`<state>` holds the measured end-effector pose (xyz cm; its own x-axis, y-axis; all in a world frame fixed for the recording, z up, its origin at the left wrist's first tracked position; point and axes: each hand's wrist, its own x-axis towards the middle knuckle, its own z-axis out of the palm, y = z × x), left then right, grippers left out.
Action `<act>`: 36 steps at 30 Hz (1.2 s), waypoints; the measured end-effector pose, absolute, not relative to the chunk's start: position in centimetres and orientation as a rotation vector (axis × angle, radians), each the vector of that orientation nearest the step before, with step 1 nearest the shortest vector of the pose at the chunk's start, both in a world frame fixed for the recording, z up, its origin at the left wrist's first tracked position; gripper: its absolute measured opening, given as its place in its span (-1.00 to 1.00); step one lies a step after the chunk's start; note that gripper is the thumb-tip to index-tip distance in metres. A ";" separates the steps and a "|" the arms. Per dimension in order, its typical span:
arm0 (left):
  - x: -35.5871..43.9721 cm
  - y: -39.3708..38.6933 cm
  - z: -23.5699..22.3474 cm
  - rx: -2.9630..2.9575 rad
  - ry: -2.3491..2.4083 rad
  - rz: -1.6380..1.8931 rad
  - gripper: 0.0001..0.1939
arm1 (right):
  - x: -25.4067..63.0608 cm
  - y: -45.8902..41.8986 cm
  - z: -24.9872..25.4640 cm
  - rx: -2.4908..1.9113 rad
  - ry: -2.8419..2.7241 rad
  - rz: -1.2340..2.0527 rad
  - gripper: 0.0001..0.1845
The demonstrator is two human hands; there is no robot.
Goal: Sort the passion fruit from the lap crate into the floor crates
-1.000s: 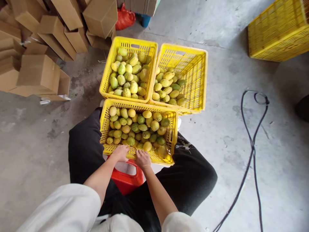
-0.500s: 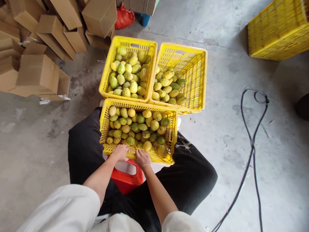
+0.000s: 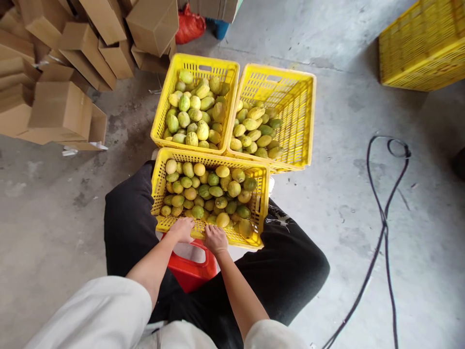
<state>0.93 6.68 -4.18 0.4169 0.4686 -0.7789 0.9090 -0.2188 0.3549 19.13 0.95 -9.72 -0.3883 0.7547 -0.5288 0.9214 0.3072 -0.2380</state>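
Note:
Between my knees stands a yellow slatted plastic crate [image 3: 239,238], full of small round and oval green-yellow fruits [image 3: 215,191]. My left hand [image 3: 183,230] has its fingers over the crate's near edge, left of the middle. Close beside it, my right hand [image 3: 215,238] grips the same edge. Both sets of fingertips are partly hidden by the backs of the hands and the rim. A red plastic stool [image 3: 189,274] shows below my hands, between my legs.
Behind are a left yellow crate [image 3: 157,114] and a right yellow crate [image 3: 296,121], both holding similar longer fruits. Cardboard boxes [image 3: 60,109] pile up at left, near a red mesh bag [image 3: 191,25]. Another yellow crate [image 3: 423,48] and a black cable [image 3: 384,223] are at right.
The whole scene has shifted slightly to the right in view. Both hands keep their place on the crate's near edge, and the crates and fruits stay put.

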 end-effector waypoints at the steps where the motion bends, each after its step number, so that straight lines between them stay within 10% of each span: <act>1: 0.9 6.7 -4.2 1.845 1.181 -0.672 -0.52 | 19.1 0.9 -9.7 1.510 2.260 -0.738 -0.81; 36: 1.0 6.5 -4.3 1.859 1.182 -0.686 -0.52 | 19.0 1.1 -9.2 1.529 2.256 -0.758 -0.82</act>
